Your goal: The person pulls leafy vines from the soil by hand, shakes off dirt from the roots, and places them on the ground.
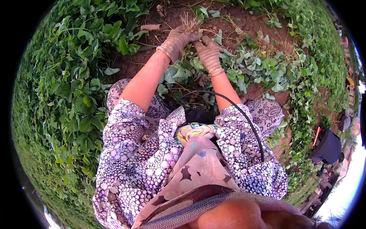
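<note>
Both hands wear soiled, light brown fabric gloves and meet at the top centre of the head view. My left hand is closed round the base of a small plant whose dry, pale roots stick up beyond the fingers. My right hand touches the same plant from the other side, its fingertips close to the left ones; whether it grips a stem is hard to tell. Green leaves hang below the hands. Loose uprooted plants with leaves and a clump of dry roots lie to the right.
Dense leafy plants fill the left side. A short brown tube-like piece lies on reddish soil beyond the hands. A thin black cable arcs before my chest. At the far right, a person in dark clothing is among the plants.
</note>
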A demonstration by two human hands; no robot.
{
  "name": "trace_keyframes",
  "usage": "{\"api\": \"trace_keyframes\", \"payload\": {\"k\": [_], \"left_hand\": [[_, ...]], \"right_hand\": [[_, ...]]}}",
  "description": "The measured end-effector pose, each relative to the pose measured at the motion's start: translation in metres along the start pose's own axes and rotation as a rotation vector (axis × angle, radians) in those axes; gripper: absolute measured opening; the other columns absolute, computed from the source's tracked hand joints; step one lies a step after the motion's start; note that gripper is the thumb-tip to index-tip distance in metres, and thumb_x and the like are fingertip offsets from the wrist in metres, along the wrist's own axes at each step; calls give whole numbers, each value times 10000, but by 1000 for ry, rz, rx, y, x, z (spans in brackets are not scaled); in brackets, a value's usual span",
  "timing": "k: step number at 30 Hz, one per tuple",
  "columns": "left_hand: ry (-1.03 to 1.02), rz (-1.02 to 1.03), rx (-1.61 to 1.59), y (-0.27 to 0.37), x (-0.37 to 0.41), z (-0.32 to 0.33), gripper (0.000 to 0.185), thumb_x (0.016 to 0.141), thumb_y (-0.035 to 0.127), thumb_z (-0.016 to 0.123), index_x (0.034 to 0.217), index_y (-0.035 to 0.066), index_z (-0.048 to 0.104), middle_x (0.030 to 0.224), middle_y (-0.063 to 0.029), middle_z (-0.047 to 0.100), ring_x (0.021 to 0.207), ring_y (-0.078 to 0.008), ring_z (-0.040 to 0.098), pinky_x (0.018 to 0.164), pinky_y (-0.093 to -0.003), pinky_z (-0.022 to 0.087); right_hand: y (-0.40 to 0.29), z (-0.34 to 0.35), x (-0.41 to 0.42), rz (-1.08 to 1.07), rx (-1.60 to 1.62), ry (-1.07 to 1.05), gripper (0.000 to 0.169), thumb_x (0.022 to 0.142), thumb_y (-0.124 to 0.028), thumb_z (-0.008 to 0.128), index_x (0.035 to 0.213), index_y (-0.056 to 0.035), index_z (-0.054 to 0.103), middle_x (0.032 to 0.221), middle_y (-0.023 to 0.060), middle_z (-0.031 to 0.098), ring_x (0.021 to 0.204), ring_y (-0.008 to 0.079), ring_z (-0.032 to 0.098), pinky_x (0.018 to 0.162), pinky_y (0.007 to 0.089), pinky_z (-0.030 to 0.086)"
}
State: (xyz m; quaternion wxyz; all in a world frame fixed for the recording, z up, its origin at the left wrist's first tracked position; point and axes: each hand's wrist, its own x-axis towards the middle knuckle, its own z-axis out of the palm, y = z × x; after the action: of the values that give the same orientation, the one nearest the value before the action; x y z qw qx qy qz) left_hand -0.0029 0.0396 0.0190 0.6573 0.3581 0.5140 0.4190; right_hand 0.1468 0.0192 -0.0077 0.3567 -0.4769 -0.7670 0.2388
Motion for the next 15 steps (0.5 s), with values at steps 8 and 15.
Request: {"api": "trace_keyframes", "payload": {"k": [8, 15], "left_hand": [[-71, 83, 65, 6, 15, -6, 480, 787, 170, 715, 1231, 108, 543, 1177, -9, 610, 1119, -166, 533, 962, -311, 411], [-206, 644, 577, -41, 64, -46, 649, 740, 124, 692, 1323, 244, 434, 1366, 29, 435, 1246, -165, 413, 1037, -427, 360]], "right_hand": [[-14, -9, 8, 227, 416, 92, 307, 757, -227, 736, 937, 6, 650, 835, 98, 666, 748, 181, 603, 707, 314, 487], [-28, -33, 25, 33, 351, 197, 294, 774, -156, 748, 1021, -26, 656, 878, 64, 675, 781, 140, 623, 721, 267, 519]]}}
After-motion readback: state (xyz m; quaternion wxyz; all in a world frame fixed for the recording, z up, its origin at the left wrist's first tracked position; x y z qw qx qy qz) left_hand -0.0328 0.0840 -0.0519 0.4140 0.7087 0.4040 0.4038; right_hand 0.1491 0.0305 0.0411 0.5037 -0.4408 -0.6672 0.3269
